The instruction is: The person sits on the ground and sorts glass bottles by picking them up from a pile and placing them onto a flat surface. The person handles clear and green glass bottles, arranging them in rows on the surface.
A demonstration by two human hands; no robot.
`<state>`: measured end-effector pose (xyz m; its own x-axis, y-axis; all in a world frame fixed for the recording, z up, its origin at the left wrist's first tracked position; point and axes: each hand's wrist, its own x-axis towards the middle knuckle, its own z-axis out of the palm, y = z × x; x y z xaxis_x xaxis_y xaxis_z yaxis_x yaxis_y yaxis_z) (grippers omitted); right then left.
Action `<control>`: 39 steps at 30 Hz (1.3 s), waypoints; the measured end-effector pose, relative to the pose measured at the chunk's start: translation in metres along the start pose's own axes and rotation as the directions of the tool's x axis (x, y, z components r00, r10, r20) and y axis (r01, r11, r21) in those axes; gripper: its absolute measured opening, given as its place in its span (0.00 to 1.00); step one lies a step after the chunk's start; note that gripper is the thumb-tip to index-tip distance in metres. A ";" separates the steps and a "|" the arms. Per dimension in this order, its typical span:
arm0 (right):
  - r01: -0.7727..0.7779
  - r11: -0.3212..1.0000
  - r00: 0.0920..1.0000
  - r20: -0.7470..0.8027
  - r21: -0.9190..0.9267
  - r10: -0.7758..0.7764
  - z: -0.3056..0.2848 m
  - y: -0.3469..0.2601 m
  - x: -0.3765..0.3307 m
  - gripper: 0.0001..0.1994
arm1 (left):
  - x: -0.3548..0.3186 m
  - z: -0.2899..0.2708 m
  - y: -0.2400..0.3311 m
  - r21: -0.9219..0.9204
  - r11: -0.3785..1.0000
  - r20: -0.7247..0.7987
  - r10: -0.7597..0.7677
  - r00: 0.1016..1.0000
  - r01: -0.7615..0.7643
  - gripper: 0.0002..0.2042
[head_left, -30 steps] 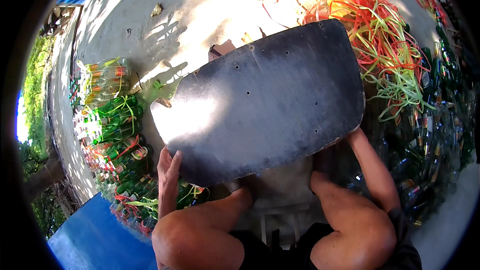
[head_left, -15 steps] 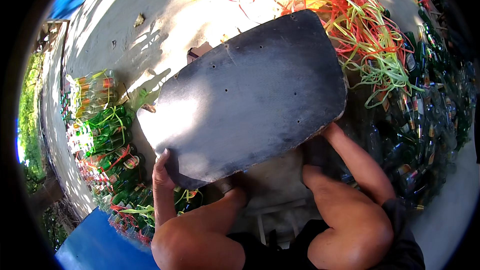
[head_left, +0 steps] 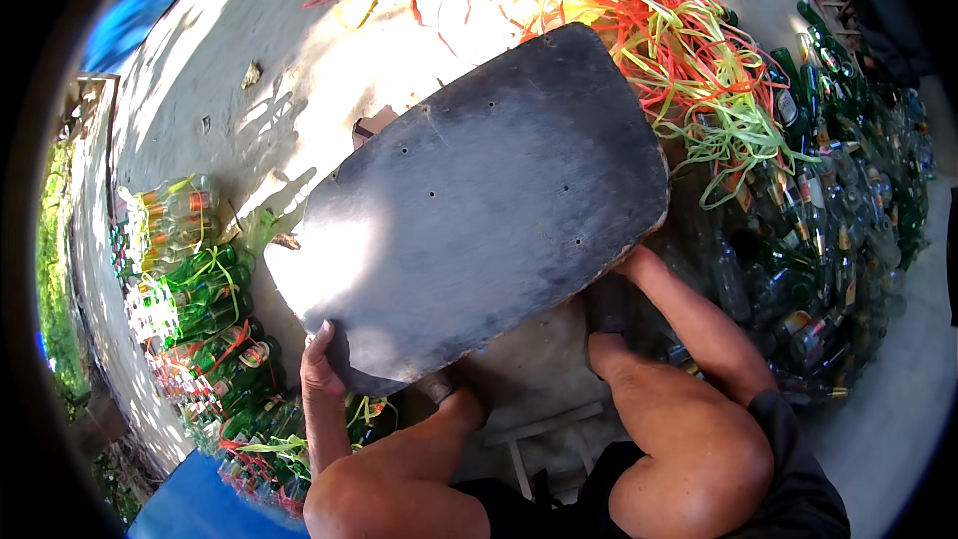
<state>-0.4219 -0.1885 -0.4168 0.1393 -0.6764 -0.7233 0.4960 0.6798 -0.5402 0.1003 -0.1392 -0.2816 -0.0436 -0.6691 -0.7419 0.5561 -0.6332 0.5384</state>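
Observation:
A dark grey board (head_left: 479,210) with rounded corners and several small holes is tilted in front of me, above my feet. My left hand (head_left: 321,371) grips its lower left corner, with the thumb on the upper face and the fingers hidden beneath. At the lower right edge, my right hand (head_left: 639,265) holds the board from underneath; its fingers are out of sight. Sunlight falls across the left part of the board, and its edges look worn and chipped.
Bundles of tied bottles (head_left: 200,284) stand at left. A large heap of loose bottles (head_left: 838,230) lies at right, beside tangled red and green plastic strips (head_left: 689,70). A brown piece (head_left: 373,124) shows behind the board. Blue sheeting (head_left: 215,499) lies at lower left.
The board has shifted slightly left in view, its left end a little lower, with both hands still on it. The surroundings have also slid left as the view turned.

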 end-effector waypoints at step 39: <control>0.062 0.916 0.967 -0.204 -0.397 -0.153 -0.142 -0.069 -0.071 0.32 | 0.019 0.106 -0.019 0.345 0.935 0.140 0.040 0.989 -0.086 0.35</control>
<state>-0.5875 -0.1472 -0.3888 -0.1164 -0.7004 -0.7042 0.1229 0.6934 -0.7100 0.0005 -0.1812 -0.2640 -0.1370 -0.7415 -0.6568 0.2370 -0.6683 0.7051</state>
